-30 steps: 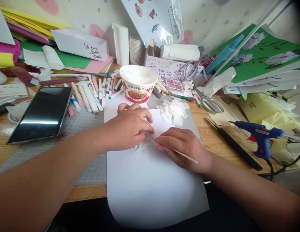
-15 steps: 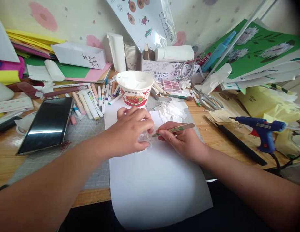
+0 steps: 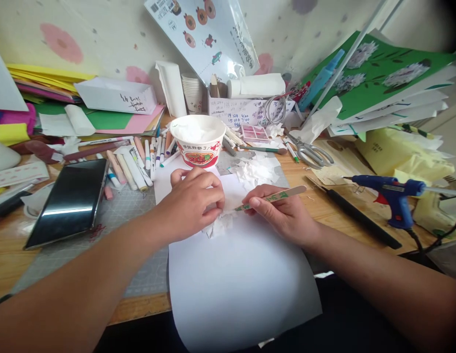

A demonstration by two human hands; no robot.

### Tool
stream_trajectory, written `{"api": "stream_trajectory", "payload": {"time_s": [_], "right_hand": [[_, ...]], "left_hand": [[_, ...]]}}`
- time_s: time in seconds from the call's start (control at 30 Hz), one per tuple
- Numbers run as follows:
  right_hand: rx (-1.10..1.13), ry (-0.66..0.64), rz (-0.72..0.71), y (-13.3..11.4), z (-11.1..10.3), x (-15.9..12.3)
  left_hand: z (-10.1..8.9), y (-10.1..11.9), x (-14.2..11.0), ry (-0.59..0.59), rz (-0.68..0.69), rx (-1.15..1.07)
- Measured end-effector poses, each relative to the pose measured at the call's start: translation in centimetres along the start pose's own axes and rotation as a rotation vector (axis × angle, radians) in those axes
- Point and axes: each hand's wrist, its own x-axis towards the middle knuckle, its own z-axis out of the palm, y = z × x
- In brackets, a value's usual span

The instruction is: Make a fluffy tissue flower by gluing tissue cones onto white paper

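My right hand (image 3: pixel 277 211) grips a wooden craft stick (image 3: pixel 292 192) with green marks, its lower tip pointing left, close to my left fingers. My left hand (image 3: pixel 193 203) is closed in a pinch, thumb against the fingertips; what it pinches is too small and hidden to make out. Just below those fingertips, torn white paper bits (image 3: pixel 219 226) lie on a large white paper sheet (image 3: pixel 242 284). A paper bowl (image 3: pixel 198 147) with white stuff inside stands behind my left hand. Beside it on the right is a heap of torn white paper scraps (image 3: pixel 255 170).
A black phone-like device (image 3: pixel 68 201) rests on the grey cutting mat (image 3: pixel 139 274) at left, near several markers (image 3: pixel 138 169). On the right are scissors (image 3: pixel 311 152), a long black-handled tool (image 3: pixel 364 218) and a blue glue gun (image 3: pixel 390 189) with its cord.
My left thumb has closed toward the fingers and the hand has shifted slightly left, uncovering paper bits below it. The craft stick has tilted a little and still sits in my right hand.
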Motion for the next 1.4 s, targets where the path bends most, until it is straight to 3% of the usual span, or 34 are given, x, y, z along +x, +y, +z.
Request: {"api": "stream_trajectory", "payload": {"time_s": [0.3, 0.4, 0.5, 0.57, 0.63, 0.77, 0.9, 1.17, 1.4], "right_hand": [[-0.077, -0.054, -0.046, -0.5, 0.4, 0.3], [0.029, 0.054, -0.015, -1.2, -0.8, 0.4], [0.123, 0.263, -0.046, -1.3, -3.1, 0.7], [0.037, 0.385, -0.064, -0.6, -4.9, 1.0], [-0.153, 0.414, -0.009, 0.6, -6.5, 1.2], [-0.419, 0.288, 0.110, 3.8, -8.4, 1.3], [-0.597, 0.162, 0.158, 5.4, -8.3, 1.4], [-0.696, -0.001, 0.167, 4.9, -6.1, 2.9], [-0.658, 0.021, 0.200, 3.7, -6.0, 3.3]], "left_hand": [[0.0, 0.0, -0.1, -0.054, 0.019, -0.089], [0.2, 0.0, -0.1, -0.046, 0.015, -0.081], [0.6, -0.1, 0.0, -0.028, 0.022, -0.077], [0.8, -0.3, 0.1, -0.009, 0.038, -0.079], [1.0, -0.4, 0.1, 0.020, 0.061, -0.083], [1.5, -0.6, 0.0, 0.072, 0.098, -0.081], [1.8, -0.9, -0.1, 0.079, 0.099, -0.065], [1.6, -1.1, 0.0, 0.075, 0.086, -0.057], [1.6, -1.2, 0.0, 0.063, 0.071, -0.069]]}}
